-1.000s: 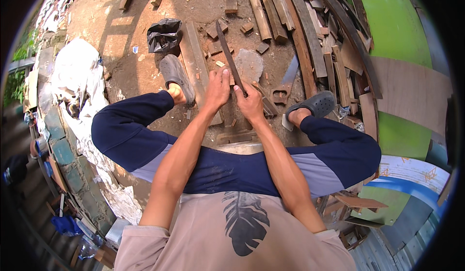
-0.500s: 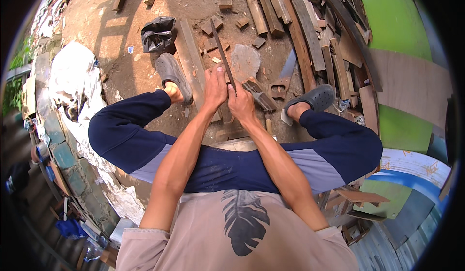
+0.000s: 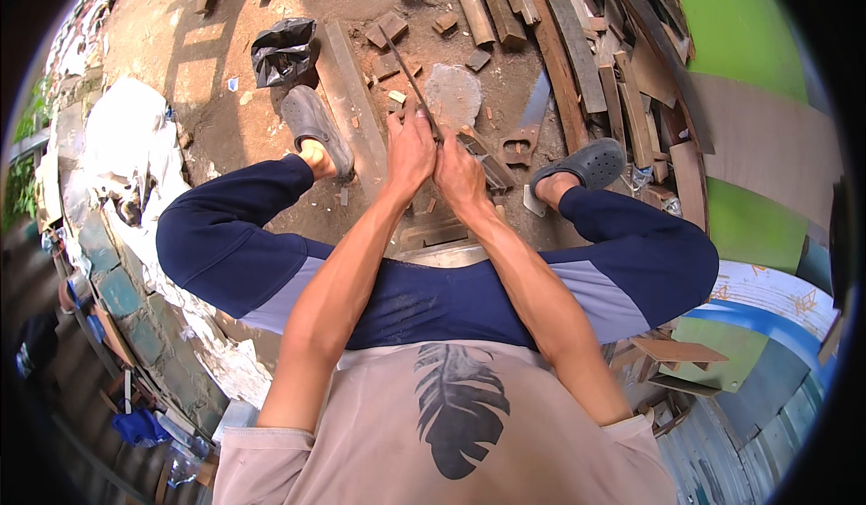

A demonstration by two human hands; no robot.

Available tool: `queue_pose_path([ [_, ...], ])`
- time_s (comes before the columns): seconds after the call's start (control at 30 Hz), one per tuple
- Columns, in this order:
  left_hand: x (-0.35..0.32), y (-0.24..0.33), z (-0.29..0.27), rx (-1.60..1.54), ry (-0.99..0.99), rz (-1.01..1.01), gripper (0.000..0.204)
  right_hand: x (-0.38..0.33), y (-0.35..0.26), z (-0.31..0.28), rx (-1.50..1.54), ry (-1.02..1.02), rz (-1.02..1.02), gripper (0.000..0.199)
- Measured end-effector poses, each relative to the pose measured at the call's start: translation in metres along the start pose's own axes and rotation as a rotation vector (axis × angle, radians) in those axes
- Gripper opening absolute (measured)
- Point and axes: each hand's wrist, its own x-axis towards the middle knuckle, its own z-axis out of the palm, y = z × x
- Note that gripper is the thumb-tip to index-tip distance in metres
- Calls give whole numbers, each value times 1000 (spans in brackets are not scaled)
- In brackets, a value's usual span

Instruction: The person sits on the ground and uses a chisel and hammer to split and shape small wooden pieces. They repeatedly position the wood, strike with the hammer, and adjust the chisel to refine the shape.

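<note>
A long, thin, dark strip [image 3: 411, 74] points forward and slightly left from between my hands; whether it is wood or metal I cannot tell. My left hand [image 3: 410, 149] grips its near part, fingers curled over it. Close beside, my right hand [image 3: 461, 176] is closed around the near end, which its fingers hide. Beyond the hands a flat grey slab [image 3: 453, 96] lies on the dirt. To the right of my right hand are a grey-brown blocky piece [image 3: 492, 166], partly hidden, and a handsaw [image 3: 523, 137] with a brown handle.
A wide plank [image 3: 347, 99] and a crumpled black plastic bag [image 3: 284, 52] lie left of the hands. Small wood offcuts [image 3: 388, 29] are scattered ahead. Long timbers [image 3: 559, 63] are heaped at the right. My shoes [image 3: 582, 164] flank the work area.
The strip's far end has swung left and it leans more. My left hand has moved right along it, and my right hand has shifted slightly right.
</note>
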Motion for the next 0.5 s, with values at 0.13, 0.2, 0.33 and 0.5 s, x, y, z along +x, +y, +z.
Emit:
queue_pose_path([
  [0.13,1,11,11,79,-24,-43,51,-1,17,-7,-204,8,-22,50],
  [0.2,1,18,16,85,-3,-47,51,-1,15,-12,-162,24,4,50],
  [0.33,0,14,20,35,74,1,53,-2,1,-16,240,-20,133,44],
  [0.5,4,5,16,4,121,-21,55,-4,-11,-13,338,32,177,36],
])
